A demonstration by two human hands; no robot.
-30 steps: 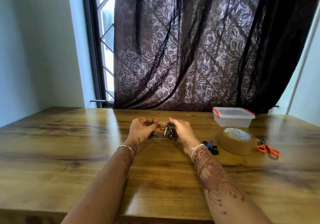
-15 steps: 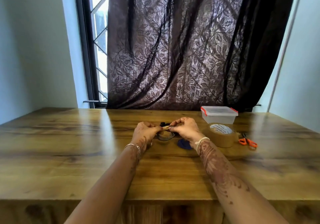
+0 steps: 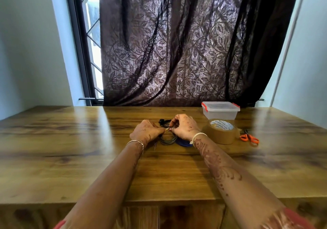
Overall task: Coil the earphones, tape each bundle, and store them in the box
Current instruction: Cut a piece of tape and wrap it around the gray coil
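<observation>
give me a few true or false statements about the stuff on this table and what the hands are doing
1. The plastic box has its lid on. True.
2. The orange scissors lie left of the tape roll. False: they lie to its right.
3. The left hand and right hand both pinch the grey earphone coil. True.
4. The tape roll sits inside the box. False: it stands on the table in front of the box.
5. A blue bundle lies by the right wrist. True.
</observation>
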